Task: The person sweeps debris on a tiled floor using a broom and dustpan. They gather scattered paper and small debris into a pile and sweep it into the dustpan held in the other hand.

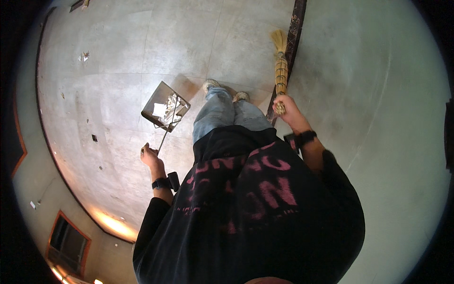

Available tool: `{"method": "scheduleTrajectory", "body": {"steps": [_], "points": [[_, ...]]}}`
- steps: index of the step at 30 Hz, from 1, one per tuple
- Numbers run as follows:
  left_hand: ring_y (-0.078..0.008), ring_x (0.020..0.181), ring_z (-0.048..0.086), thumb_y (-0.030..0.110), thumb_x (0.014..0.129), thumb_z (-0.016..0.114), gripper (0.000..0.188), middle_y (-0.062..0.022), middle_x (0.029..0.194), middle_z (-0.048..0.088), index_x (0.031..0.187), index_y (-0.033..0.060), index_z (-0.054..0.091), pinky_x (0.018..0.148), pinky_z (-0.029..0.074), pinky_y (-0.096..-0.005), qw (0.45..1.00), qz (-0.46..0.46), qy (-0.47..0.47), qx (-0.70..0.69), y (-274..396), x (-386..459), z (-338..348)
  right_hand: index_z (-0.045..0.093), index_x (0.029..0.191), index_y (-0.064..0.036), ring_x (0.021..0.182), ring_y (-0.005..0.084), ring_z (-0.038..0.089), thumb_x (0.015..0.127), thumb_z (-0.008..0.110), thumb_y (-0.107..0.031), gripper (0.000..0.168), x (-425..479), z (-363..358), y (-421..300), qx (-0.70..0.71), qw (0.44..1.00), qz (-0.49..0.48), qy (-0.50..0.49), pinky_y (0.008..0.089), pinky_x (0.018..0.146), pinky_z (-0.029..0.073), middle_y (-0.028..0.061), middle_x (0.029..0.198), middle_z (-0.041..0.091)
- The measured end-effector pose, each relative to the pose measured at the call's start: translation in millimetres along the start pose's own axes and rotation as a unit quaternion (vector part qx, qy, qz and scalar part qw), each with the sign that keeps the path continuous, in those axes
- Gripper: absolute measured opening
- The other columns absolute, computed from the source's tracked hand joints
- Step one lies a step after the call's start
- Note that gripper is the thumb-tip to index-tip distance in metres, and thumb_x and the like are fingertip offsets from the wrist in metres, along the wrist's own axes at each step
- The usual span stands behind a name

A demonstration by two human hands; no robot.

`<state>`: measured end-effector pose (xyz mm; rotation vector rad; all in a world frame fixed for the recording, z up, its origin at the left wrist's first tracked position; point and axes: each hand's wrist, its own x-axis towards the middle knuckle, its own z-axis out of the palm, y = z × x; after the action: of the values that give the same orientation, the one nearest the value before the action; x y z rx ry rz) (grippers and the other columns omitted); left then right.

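Note:
My right hand (pixel 288 109) grips the bound handle of a straw hand broom (pixel 281 72). The broom's flared bristles point away from me, close along the dark baseboard on my right. My left hand (pixel 150 155) is closed around the thin rod handle of a metal dustpan (pixel 153 103). Inside the pan lie crumpled pale scraps and a white piece of paper (pixel 160 109). The pan is to the left of my feet; whether it touches the floor I cannot tell.
Paper-like litter (pixel 84 56) lies on the grey tiled floor (pixel 117 42) at the far left. A small dark square (pixel 94 138) and other specks are nearer. A dark baseboard (pixel 291 39) edges the wall (pixel 354 71) on my right. An orange-framed opening (pixel 67 245) is at lower left.

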<state>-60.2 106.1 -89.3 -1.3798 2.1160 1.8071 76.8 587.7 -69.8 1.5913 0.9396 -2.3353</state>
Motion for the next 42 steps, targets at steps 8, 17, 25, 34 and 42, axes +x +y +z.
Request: {"method": "scheduleTrajectory", "body": {"steps": [8,17,25,34,42], "points": [[-0.0093,0.042,0.026,0.009,0.075,0.054,0.023,0.0021,0.050,0.031,0.058,0.0083,0.039,0.042,0.029,-0.0258,0.999,-0.009,-0.017,-0.025,-46,54,-43,0.041,0.064,-0.005,0.057,0.0177,0.050,0.070,0.052,-0.010,0.014,135,25,75,0.089,0.994,0.063,0.010,0.0270,0.048,0.043,0.0073,0.060,0.045],[-0.0098,0.041,0.026,0.009,0.077,0.054,0.029,0.0018,0.047,0.030,0.055,0.0107,0.035,0.046,0.033,-0.0279,0.998,-0.012,-0.032,-0.049,-47,42,-53,0.045,0.063,-0.006,0.052,0.0184,0.051,0.069,0.053,-0.010,0.011,143,155,140,0.054,0.971,0.161,-0.166,0.0303,0.046,0.043,0.0064,0.058,0.048],[-0.0107,0.040,0.029,0.011,0.076,0.053,0.025,0.0004,0.046,0.033,0.056,0.0091,0.038,0.044,0.033,-0.0278,0.997,-0.004,-0.070,-0.009,-42,60,-39,0.044,0.089,-0.002,0.060,0.0149,0.049,0.073,0.056,-0.006,0.021,74,114,94,0.229,0.893,0.120,-0.370,0.0268,0.057,0.045,0.0055,0.067,0.048],[-0.0118,0.042,0.030,0.012,0.074,0.055,0.024,-0.0006,0.050,0.033,0.057,0.0077,0.039,0.040,0.029,-0.0275,0.999,-0.034,-0.018,-0.001,-28,99,-47,0.047,0.089,0.000,0.052,0.0167,0.051,0.066,0.054,-0.007,0.025,-81,64,68,0.114,0.987,0.056,-0.103,0.0274,0.050,0.046,0.0055,0.065,0.050],[-0.0115,0.042,0.025,0.012,0.076,0.054,0.030,0.0022,0.049,0.027,0.056,0.0111,0.032,0.043,0.031,-0.0287,0.999,-0.010,0.016,-0.051,10,94,-74,0.044,0.067,-0.005,0.053,0.0180,0.052,0.064,0.054,-0.009,0.011,-29,57,76,0.154,0.987,-0.021,0.035,0.0285,0.043,0.045,0.0065,0.059,0.047]]}}
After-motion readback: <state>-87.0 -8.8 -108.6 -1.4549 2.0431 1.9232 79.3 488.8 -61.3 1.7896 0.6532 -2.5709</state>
